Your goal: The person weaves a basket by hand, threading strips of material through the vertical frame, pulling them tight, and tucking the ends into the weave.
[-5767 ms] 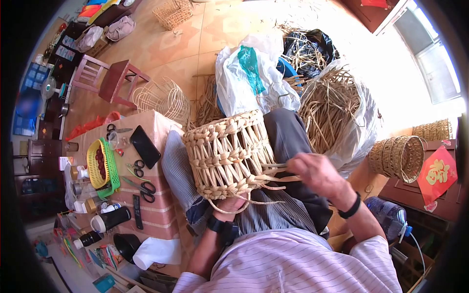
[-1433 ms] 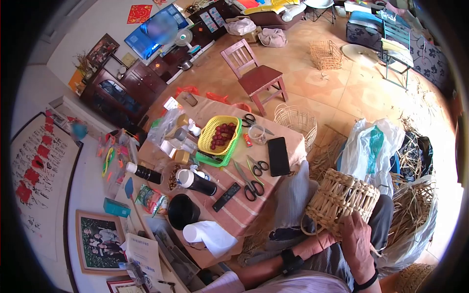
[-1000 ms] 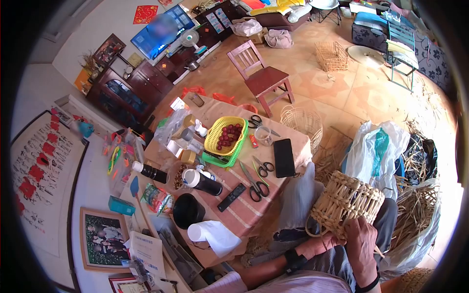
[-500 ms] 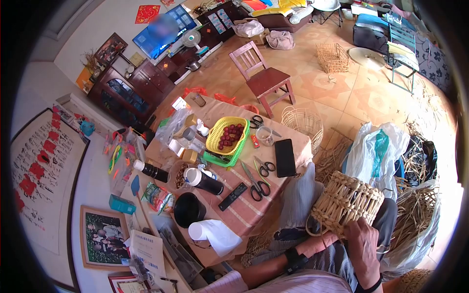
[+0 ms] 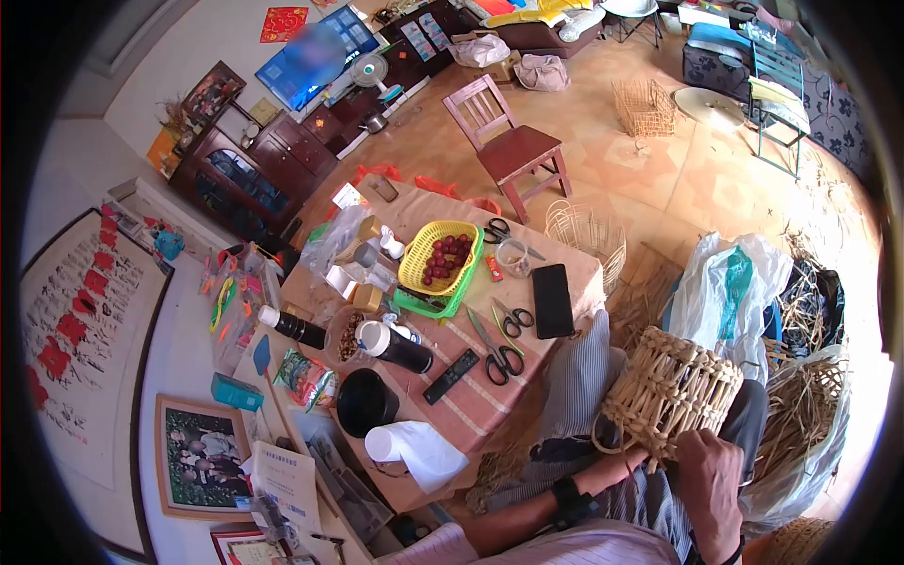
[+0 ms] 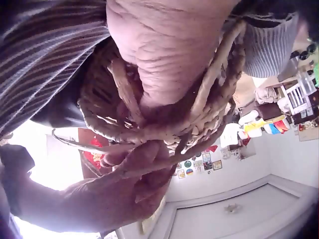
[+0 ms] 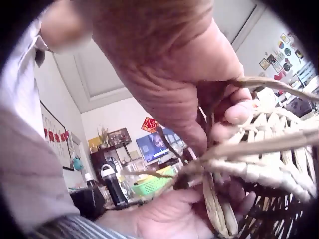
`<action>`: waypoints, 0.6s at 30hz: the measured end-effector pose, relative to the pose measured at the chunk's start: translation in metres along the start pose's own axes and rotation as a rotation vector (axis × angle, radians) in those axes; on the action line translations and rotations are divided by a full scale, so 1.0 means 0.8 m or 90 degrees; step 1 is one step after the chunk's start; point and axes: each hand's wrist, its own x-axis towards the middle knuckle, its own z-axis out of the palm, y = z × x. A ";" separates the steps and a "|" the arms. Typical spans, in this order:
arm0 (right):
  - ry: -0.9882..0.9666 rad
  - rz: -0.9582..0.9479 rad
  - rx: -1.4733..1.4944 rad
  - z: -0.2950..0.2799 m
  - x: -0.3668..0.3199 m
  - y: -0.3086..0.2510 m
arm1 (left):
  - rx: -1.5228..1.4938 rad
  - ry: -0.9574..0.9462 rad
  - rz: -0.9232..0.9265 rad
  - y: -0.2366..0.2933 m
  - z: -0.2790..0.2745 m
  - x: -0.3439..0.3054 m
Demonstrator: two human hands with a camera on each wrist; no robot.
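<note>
The wall hanging (image 5: 71, 320) at the far left carries rows of red characters, too small to read. At the lower right, on the person's lap, a pale straw basket (image 5: 670, 391) lies on its side, open-weave with braided bands. The left hand (image 5: 629, 461) grips its rim from below, and the right hand (image 5: 711, 471) pinches a loose strand (image 7: 279, 84) between thumb and fingers.

Left hand (image 5: 626, 463) largely behind the basket (image 5: 673, 388)
</note>
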 end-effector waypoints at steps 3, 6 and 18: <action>0.062 -0.014 0.026 0.001 0.009 -0.005 | 0.069 -0.007 0.009 -0.059 -0.011 -0.001; 0.037 -0.017 0.028 0.016 0.010 -0.003 | 0.158 0.000 0.016 -0.057 -0.010 -0.001; 0.014 -0.012 0.036 0.044 0.014 0.027 | 0.037 -0.019 -0.008 -0.040 -0.020 0.000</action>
